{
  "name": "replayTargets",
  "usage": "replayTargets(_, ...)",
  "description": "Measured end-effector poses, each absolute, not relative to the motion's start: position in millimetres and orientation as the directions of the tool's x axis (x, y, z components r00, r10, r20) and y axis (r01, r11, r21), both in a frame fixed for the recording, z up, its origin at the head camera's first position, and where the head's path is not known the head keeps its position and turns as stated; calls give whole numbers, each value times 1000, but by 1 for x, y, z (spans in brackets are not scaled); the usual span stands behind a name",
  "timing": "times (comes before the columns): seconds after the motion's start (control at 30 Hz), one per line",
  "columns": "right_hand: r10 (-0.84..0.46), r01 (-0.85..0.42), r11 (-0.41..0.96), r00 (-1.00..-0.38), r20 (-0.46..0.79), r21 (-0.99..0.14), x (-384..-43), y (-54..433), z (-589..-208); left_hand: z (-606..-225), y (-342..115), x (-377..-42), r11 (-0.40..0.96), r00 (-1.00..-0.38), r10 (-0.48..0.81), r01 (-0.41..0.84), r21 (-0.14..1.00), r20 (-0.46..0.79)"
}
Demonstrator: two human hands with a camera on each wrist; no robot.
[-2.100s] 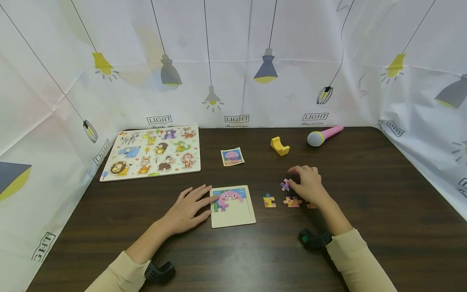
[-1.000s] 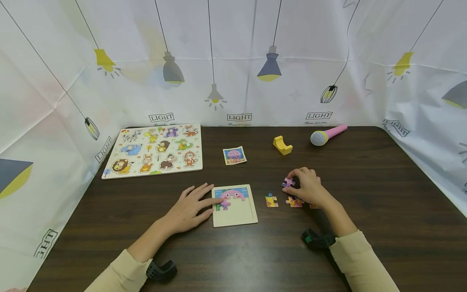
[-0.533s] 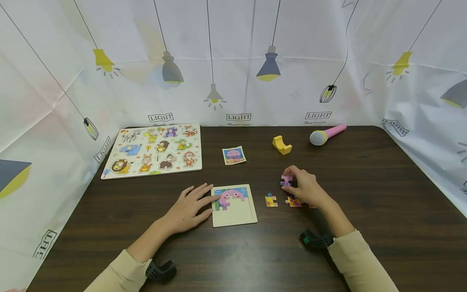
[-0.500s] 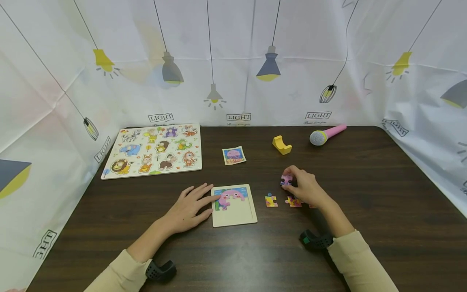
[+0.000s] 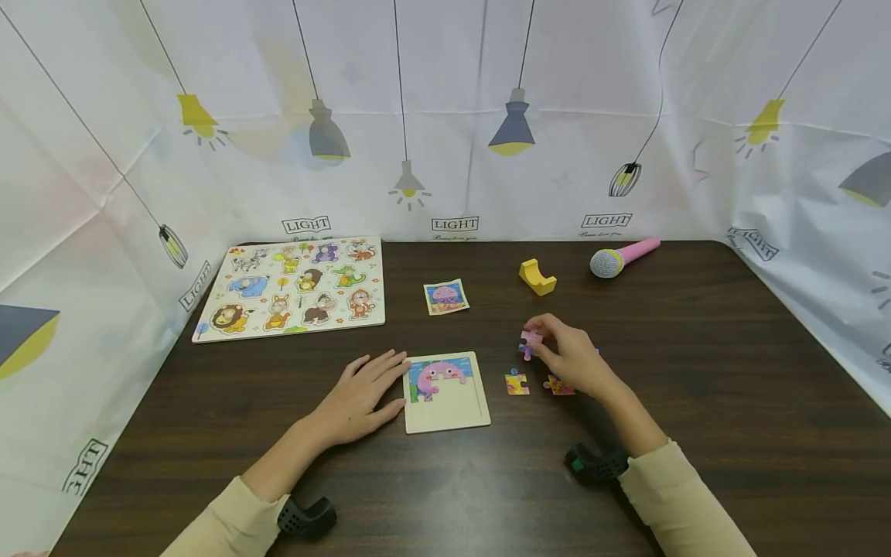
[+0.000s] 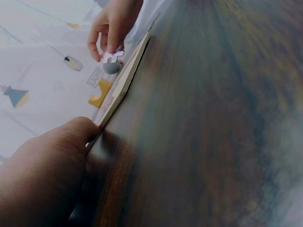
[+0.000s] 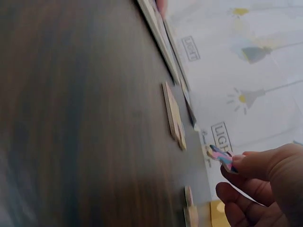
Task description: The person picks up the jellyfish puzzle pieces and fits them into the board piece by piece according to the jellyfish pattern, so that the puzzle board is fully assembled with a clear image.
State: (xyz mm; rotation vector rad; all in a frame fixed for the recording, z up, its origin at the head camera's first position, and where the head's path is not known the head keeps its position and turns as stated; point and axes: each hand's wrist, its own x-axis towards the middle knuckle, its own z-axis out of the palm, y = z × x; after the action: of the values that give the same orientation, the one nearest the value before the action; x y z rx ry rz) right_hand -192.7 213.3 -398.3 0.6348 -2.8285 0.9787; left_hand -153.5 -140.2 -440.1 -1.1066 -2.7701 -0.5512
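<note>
A pink and purple jigsaw piece is pinched between thumb and fingers of my right hand. In the right wrist view the same jigsaw piece is held up, with the wall behind it. Flat with fingers spread, my left hand touches the left edge of a square puzzle tray. The tray holds a joined part of a pink animal picture along its top and left; the rest is bare wood. Right of the tray lie a yellow jigsaw piece and another piece, partly under my right hand.
A white animal puzzle board lies at the back left. Farther back than the tray are a small picture card, a yellow curved block and a pink toy microphone. Printed cloth hangs behind the table.
My right hand has picked up the pink and purple jigsaw piece, turned it and moved slightly left with it. My left index finger has drawn back from the picture to the tray's edge.
</note>
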Motion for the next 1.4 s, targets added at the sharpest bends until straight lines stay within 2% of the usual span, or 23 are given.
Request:
replayTargets(0.4,-421,-457,657,-882,212,-599,-184,184,-399,-442,-141,-153,666,-727,643,685,295,239)
replayTargets(0.77,-474,-456,575,-863,177,-680,-175,162,-402,-441,-140,-154,673,-730,645,683,285,225)
replayTargets(1.4,-610,-551,499,-771,180,-669,-171,130,-411,-441,-141,-154,670,-731,640,681,295,234)
